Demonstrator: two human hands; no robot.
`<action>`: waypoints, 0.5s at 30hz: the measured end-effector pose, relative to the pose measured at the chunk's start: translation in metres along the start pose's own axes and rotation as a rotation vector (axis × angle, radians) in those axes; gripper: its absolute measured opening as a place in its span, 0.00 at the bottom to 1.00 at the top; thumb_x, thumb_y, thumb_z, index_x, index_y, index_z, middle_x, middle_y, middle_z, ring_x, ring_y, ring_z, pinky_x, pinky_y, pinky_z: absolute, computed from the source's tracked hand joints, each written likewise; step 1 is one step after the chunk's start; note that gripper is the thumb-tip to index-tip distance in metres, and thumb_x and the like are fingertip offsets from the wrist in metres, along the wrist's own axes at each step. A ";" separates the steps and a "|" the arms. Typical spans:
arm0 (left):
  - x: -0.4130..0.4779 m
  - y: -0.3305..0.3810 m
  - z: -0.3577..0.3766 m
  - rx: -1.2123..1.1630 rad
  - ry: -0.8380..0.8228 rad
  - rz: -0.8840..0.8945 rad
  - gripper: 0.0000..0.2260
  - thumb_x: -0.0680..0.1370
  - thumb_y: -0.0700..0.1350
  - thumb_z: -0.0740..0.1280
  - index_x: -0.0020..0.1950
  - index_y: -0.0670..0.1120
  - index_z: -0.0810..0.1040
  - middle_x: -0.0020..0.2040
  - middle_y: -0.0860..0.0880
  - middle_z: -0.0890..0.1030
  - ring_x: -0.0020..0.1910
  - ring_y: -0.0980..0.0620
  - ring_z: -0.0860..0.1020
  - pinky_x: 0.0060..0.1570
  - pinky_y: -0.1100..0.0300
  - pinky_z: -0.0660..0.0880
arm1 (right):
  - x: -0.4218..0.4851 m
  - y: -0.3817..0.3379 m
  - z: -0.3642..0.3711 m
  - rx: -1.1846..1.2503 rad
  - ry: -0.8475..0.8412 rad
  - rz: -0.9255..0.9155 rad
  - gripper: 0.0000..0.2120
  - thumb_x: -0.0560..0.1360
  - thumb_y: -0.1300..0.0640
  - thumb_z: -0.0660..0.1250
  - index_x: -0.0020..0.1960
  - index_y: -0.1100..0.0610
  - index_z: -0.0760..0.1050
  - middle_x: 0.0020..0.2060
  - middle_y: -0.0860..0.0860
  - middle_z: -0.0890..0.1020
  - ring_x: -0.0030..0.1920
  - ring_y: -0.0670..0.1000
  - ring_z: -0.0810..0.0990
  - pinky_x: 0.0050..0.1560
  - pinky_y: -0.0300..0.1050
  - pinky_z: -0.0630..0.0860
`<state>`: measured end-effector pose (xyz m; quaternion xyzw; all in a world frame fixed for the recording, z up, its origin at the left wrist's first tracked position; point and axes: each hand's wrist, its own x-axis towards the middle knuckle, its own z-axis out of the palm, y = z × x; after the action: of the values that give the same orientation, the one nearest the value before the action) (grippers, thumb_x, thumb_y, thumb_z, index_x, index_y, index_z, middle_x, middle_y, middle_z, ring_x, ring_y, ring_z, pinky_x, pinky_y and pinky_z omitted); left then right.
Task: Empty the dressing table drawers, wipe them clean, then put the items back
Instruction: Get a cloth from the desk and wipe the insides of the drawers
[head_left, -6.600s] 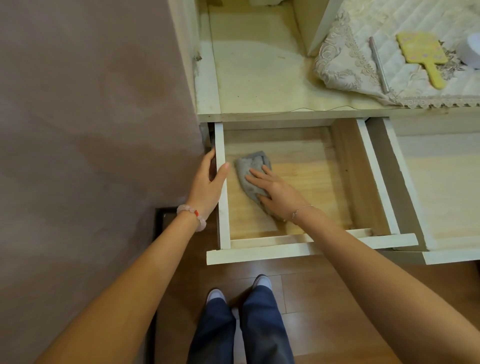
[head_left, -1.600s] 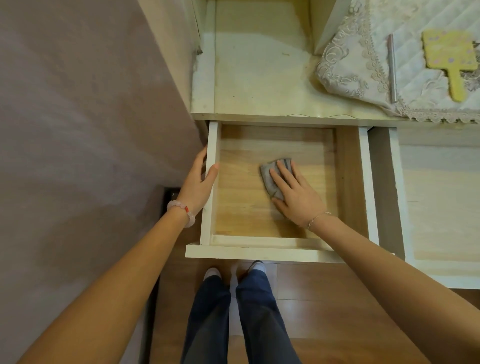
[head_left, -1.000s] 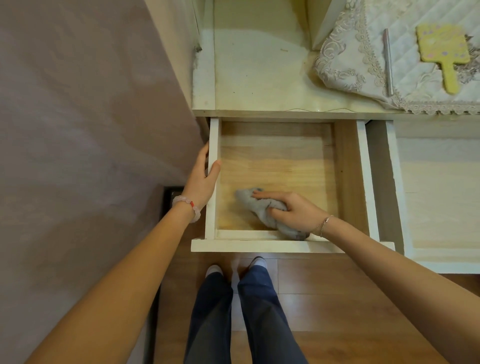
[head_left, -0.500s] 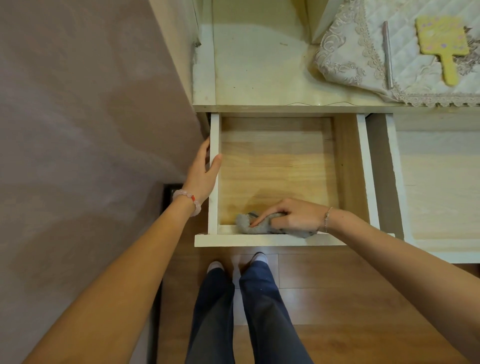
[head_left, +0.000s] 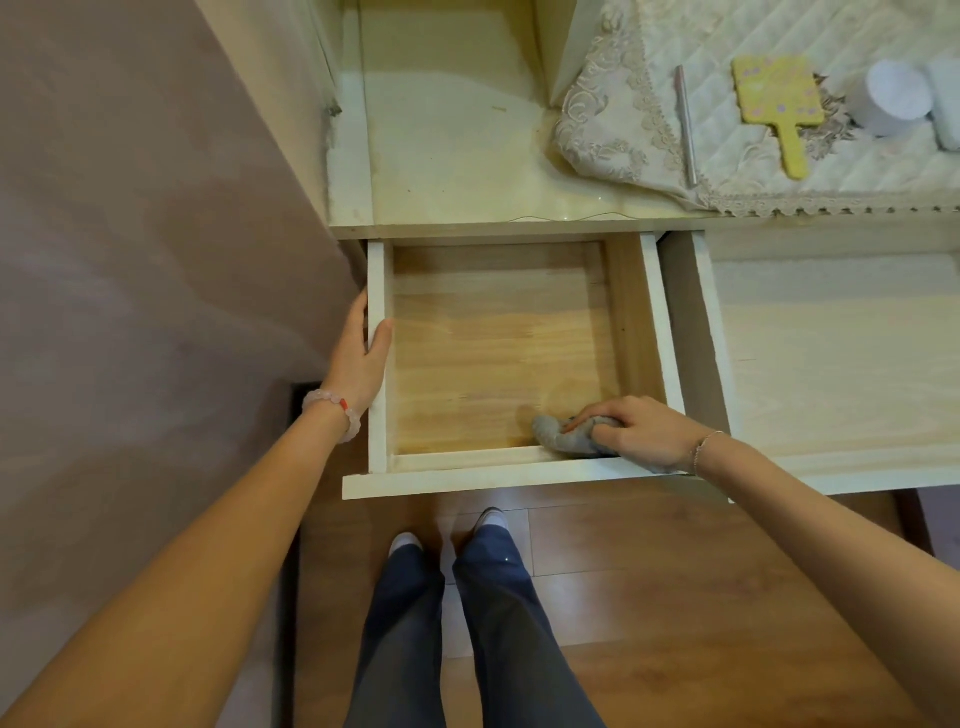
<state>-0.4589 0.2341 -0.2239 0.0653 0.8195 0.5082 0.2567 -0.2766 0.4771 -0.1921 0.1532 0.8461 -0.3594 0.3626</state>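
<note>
The grey cloth (head_left: 563, 439) is bunched under my right hand (head_left: 636, 431), whose curled fingers clutch it and press it into the near right corner of the open drawer (head_left: 493, 353). My left hand (head_left: 361, 358) grips the drawer's left wall, thumb inside and fingers outside. Beyond my right hand, a yellow hand mirror (head_left: 776, 98) lies on the lace-edged cover (head_left: 623, 119).

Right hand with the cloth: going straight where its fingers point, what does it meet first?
Probably the drawer's left side wall, just frontward of the left hand gripping it; floor between looks free.
</note>
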 end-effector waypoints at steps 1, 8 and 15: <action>-0.001 0.001 0.001 0.000 0.002 0.001 0.22 0.83 0.45 0.54 0.76 0.49 0.54 0.74 0.52 0.62 0.71 0.55 0.61 0.62 0.67 0.59 | 0.000 -0.002 0.000 0.012 0.003 -0.001 0.14 0.78 0.55 0.57 0.59 0.48 0.76 0.55 0.50 0.80 0.54 0.49 0.76 0.58 0.45 0.73; 0.000 0.000 0.000 0.086 -0.014 0.028 0.22 0.83 0.45 0.53 0.76 0.48 0.52 0.75 0.51 0.59 0.73 0.53 0.58 0.65 0.66 0.56 | 0.015 -0.040 0.019 0.198 0.005 -0.104 0.15 0.78 0.57 0.57 0.60 0.51 0.76 0.55 0.49 0.80 0.56 0.49 0.76 0.59 0.43 0.72; 0.006 -0.002 -0.012 0.190 -0.079 -0.014 0.23 0.82 0.47 0.57 0.76 0.47 0.56 0.73 0.48 0.64 0.71 0.49 0.63 0.70 0.51 0.62 | 0.030 -0.066 0.035 0.169 0.023 -0.133 0.13 0.74 0.56 0.65 0.57 0.51 0.78 0.54 0.50 0.82 0.54 0.49 0.77 0.59 0.45 0.74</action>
<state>-0.4696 0.2260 -0.2242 0.1034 0.8536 0.4234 0.2852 -0.3142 0.4062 -0.1974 0.1312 0.8252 -0.4510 0.3139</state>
